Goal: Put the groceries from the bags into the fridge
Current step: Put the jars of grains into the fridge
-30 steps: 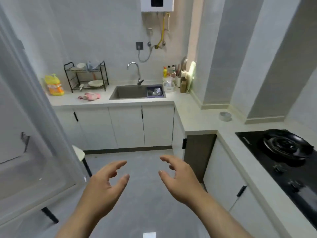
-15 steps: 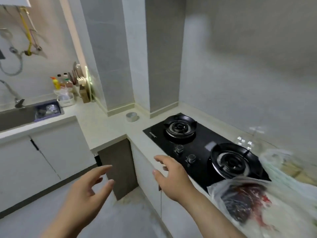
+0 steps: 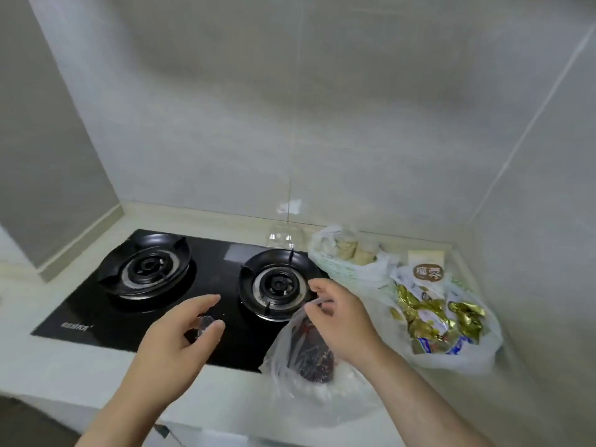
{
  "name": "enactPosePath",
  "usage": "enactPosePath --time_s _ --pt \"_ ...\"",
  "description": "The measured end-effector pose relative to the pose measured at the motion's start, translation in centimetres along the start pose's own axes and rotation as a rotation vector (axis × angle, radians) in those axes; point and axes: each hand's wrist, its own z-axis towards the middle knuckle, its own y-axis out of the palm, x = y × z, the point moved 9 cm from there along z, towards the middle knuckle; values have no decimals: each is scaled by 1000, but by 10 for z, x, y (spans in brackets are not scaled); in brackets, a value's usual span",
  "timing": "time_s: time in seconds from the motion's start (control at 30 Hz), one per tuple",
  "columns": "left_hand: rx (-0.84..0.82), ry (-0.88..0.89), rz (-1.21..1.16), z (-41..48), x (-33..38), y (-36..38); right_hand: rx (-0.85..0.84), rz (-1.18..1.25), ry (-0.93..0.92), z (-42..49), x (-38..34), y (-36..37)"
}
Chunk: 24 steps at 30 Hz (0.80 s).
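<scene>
You're at the pick-up step: the groceries sit bagged on the worktop (image 3: 80,375), nothing is on its way to the fridge yet, and the fridge is out of view. Your left hand (image 3: 174,350) hovers spread and empty, fingers relaxed, above the front of the gas hob (image 3: 106,311). Just to its right, between your two hands, the clear bag of dark red meat (image 3: 309,353) slumps on the worktop's front edge. Your right hand (image 3: 345,321) is right at that bag's mouth, fingers loosely curled, the plastic rim across the fingertips (image 3: 319,289). Pinched or only touched, I can't tell. Beyond your right hand lies a white bag of pale lumps (image 3: 348,269), and near its right side a bag of gold-wrapped packets (image 3: 451,333). Next move, I'd judge: gather that thin rim firmly, with your left hand under the sagging weight.
</scene>
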Motion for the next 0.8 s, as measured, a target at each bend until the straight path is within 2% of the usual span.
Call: enactPosePath --time_s 0.2,0.43,0.63,0.8 --pt "-152 72 -71 70 -5 26 221 -83 122 0 18 -39" --pt "-347 125 -114 104 10 98 381 -81 255 -23 58 -74" --pt "-412 107 -133 142 28 154 424 -42 311 -5 96 -105" --pt "-428 66 -104 174 40 203 391 -37 313 37 129 -132"
